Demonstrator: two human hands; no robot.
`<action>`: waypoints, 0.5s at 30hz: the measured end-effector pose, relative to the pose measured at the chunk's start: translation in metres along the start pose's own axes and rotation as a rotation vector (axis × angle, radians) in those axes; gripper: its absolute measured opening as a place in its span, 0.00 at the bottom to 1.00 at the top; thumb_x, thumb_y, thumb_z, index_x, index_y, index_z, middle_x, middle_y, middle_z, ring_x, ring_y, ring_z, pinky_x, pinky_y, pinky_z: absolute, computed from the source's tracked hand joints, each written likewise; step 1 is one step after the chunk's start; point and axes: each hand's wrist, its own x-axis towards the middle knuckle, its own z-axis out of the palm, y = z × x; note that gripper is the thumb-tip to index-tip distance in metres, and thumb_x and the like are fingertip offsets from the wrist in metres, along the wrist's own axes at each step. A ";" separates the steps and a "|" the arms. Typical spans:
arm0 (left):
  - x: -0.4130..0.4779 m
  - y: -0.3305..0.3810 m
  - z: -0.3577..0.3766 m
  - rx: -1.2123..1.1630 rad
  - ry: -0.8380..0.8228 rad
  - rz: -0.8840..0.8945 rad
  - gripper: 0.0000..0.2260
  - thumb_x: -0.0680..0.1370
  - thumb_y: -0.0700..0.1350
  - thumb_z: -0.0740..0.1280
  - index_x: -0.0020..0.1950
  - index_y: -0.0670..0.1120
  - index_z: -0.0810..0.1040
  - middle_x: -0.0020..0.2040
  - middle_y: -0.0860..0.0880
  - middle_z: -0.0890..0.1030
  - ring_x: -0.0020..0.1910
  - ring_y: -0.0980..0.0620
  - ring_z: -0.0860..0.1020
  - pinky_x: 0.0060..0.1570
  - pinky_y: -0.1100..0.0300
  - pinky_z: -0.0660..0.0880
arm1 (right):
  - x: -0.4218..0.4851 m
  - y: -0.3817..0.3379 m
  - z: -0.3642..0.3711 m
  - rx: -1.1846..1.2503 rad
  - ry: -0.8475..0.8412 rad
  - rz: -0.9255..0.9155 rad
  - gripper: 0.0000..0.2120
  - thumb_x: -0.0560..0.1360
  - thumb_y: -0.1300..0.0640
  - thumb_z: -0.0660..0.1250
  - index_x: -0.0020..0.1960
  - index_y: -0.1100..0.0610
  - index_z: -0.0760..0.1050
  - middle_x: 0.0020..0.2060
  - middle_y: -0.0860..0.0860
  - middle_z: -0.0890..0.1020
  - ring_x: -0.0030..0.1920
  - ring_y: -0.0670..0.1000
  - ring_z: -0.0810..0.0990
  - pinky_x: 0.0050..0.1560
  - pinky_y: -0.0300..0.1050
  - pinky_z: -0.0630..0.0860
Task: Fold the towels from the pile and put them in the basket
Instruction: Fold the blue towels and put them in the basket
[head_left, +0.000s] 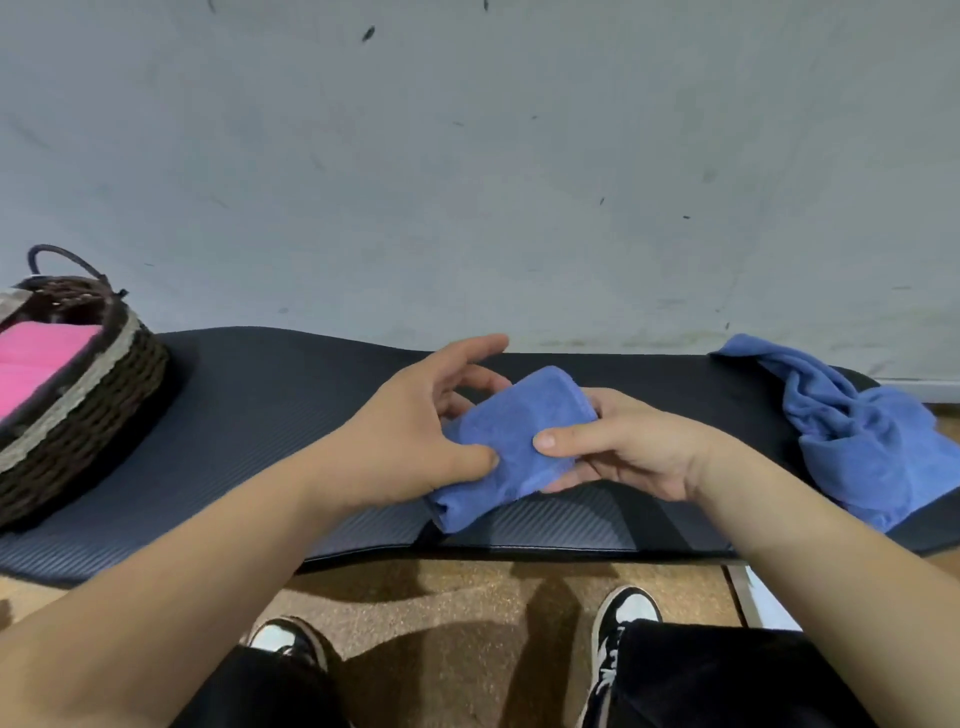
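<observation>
A small folded blue towel (511, 441) is held just above the middle of the dark mat (260, 415). My left hand (415, 436) pinches its left edge with the thumb on top, the other fingers spread. My right hand (628, 447) grips its right side, thumb on top and fingers underneath. A crumpled blue towel (862, 436) lies at the mat's right end. The woven dark basket (98, 395) stands at the left end, with a folded pink towel (36, 358) inside it.
The mat runs along a grey wall (467, 182). Below its front edge are a tan floor (441, 597) and my two black-and-white shoes (623, 618). The basket has a dark handle at its back.
</observation>
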 end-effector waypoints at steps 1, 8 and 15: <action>-0.009 -0.002 -0.011 0.020 0.003 -0.001 0.39 0.71 0.33 0.75 0.78 0.55 0.67 0.61 0.56 0.81 0.51 0.53 0.83 0.55 0.56 0.82 | 0.003 -0.006 0.012 -0.022 -0.002 0.004 0.21 0.73 0.57 0.73 0.66 0.56 0.79 0.61 0.57 0.84 0.63 0.57 0.83 0.68 0.63 0.74; -0.085 -0.024 -0.102 0.172 0.088 -0.047 0.37 0.71 0.37 0.77 0.77 0.55 0.69 0.62 0.59 0.80 0.55 0.57 0.82 0.57 0.63 0.79 | 0.047 -0.049 0.111 -0.172 -0.021 0.058 0.24 0.73 0.45 0.73 0.65 0.55 0.80 0.61 0.58 0.85 0.56 0.55 0.83 0.67 0.64 0.74; -0.146 -0.070 -0.183 -0.048 0.263 -0.264 0.18 0.72 0.56 0.79 0.58 0.51 0.83 0.54 0.51 0.87 0.56 0.52 0.84 0.60 0.51 0.81 | 0.092 -0.090 0.193 0.052 -0.050 -0.009 0.21 0.75 0.56 0.71 0.67 0.57 0.78 0.60 0.57 0.85 0.59 0.58 0.85 0.59 0.56 0.82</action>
